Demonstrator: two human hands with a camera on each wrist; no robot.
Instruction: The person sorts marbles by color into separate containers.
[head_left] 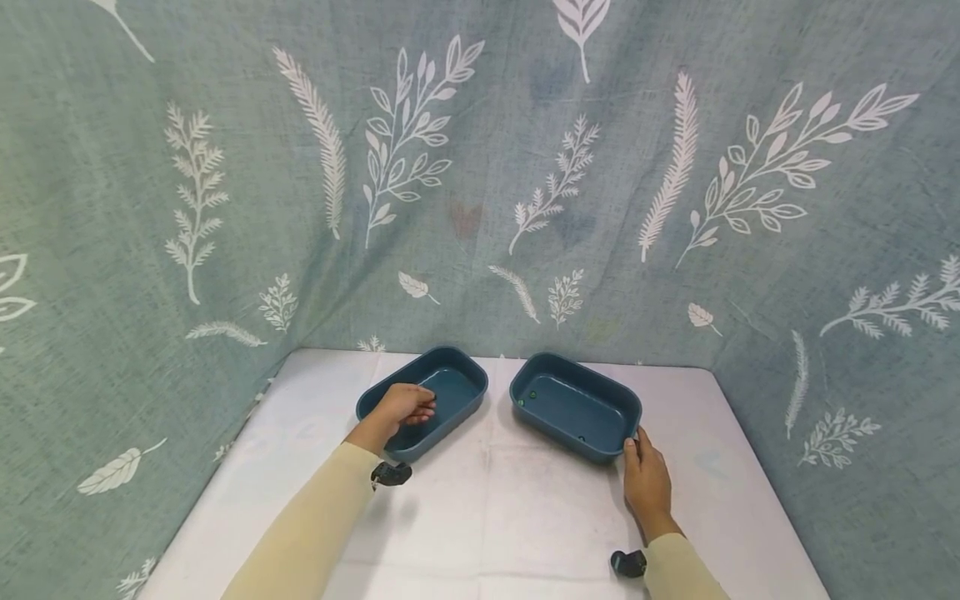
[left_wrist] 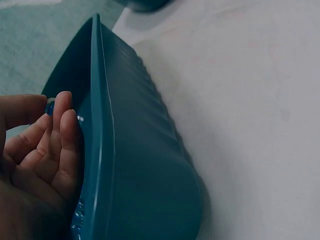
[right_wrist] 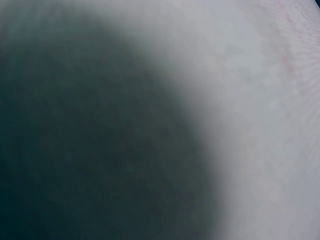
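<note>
My left hand (head_left: 401, 408) is over the left blue plastic tub (head_left: 455, 387). In the left wrist view, its thumb and forefinger pinch a small blue glass marble (left_wrist: 50, 106), and the other fingers are curled. Several clear bluish marbles (left_wrist: 78, 218) lie in that tub beneath the hand. My right hand (head_left: 648, 483) holds the near right corner of the right blue tub (head_left: 573, 400), thumb and forefinger at its rim. A small green marble (head_left: 532, 394) and a couple of others lie on that tub's floor. The right wrist view shows only blur and a dark shape.
Both tubs stand angled on a white cloth-covered table (head_left: 487, 500), with a narrow gap between them. A green leaf-patterned curtain (head_left: 480, 208) encloses the back and sides. Dark wrist cameras (head_left: 392, 474) are strapped below both hands.
</note>
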